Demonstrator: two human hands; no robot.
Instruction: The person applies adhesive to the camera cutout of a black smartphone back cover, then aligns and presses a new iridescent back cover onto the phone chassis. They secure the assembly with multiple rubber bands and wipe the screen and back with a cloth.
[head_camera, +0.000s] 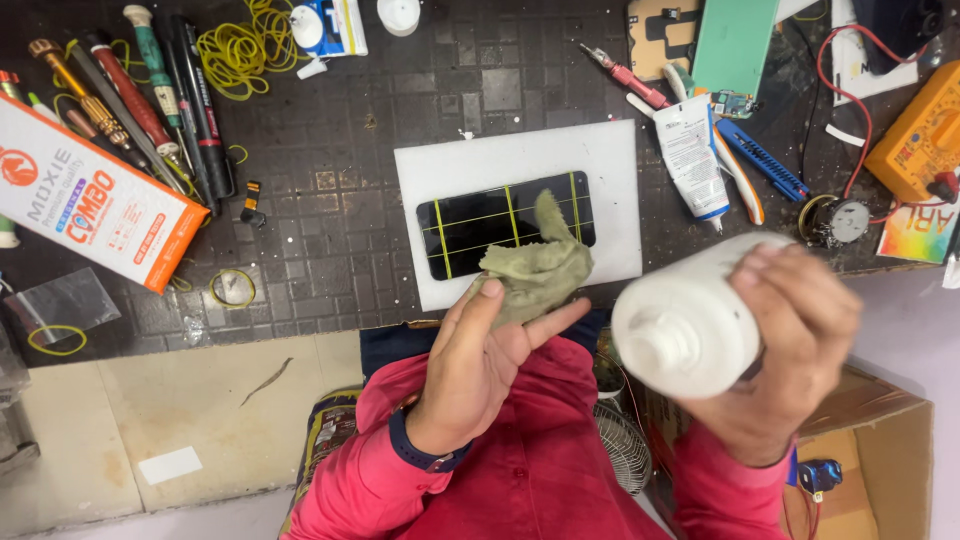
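At the far left of the dark workbench (330, 200) lies an orange and white box (90, 205), cut off by the picture edge. Above it is a row of screwdrivers (130, 90), with a heap of yellow rubber bands (240, 45) beside them.

The left hand (480, 365) is raised above the lap, palm toward the camera. Its fingers are half curled, and the fingertips pinch a crumpled green cloth (535, 270). How tight the pinch is I cannot tell, because the cloth covers the fingertips. The cloth hangs in front of a dark phone (500, 230) with thin yellow bands across it and hides part of its lower right edge. The phone lies on a white mat (510, 155) in the middle of the bench, well apart from both hands.

The right hand (790, 350) is closed around a white plastic bottle (685, 330), with the nozzle pointing toward the camera. The bottle is a little blurred, and the fingers hide its back part.

Behind it, on the bench, lie a white tube (692, 155), a blue cutter (765, 160) and an orange multimeter (920, 140), which is cut off at the right edge.
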